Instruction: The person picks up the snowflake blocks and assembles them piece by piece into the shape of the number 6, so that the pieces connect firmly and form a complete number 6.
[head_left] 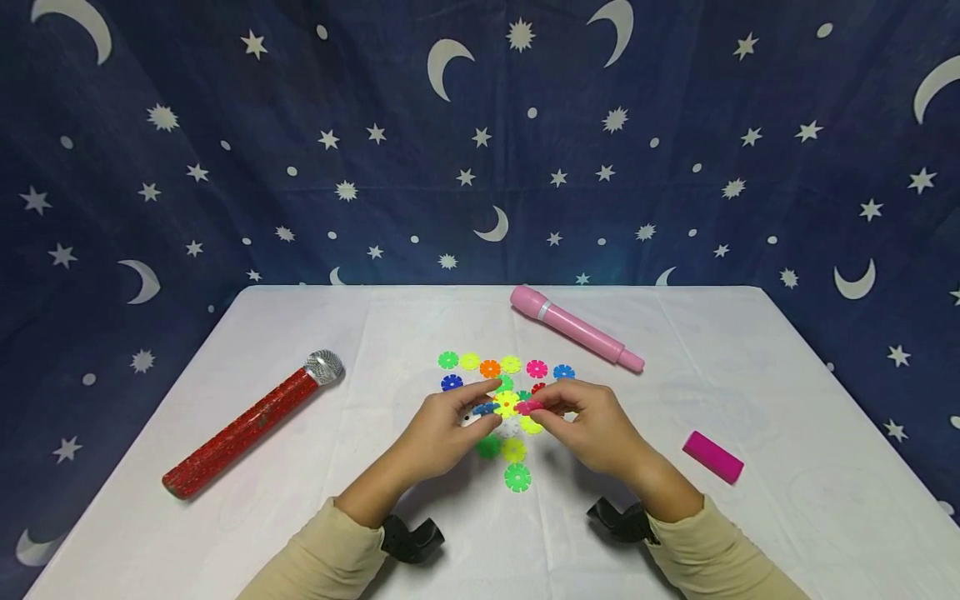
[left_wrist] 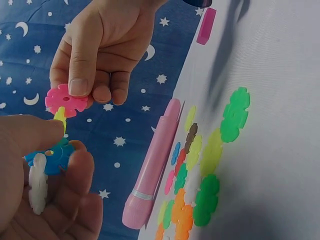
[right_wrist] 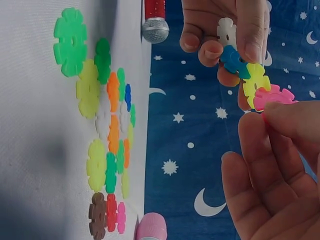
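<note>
Above the middle of the table, both hands hold a short chain of notched plastic discs. In the right wrist view it runs from a white disc (right_wrist: pixel 226 31) to a blue disc (right_wrist: pixel 232 61), a yellow disc (right_wrist: pixel 256 80) and a pink disc (right_wrist: pixel 274 97). My left hand (head_left: pixel 444 429) pinches the chain near its yellow and blue discs, with the white one hanging by the palm. Thumb and fingers of my right hand (head_left: pixel 592 421) pinch the pink disc, which meets the yellow disc's edge. How deep their slots interlock, I cannot tell.
Beneath the hands lie several loose notched discs, including a green disc (head_left: pixel 517 477) nearest me. A red microphone (head_left: pixel 243 432) lies at left, a pink microphone-shaped wand (head_left: pixel 577 327) at the back. At right is a magenta block (head_left: pixel 713 457). A starry curtain (head_left: pixel 405 208) hangs behind the white-covered table (head_left: pixel 825 533).
</note>
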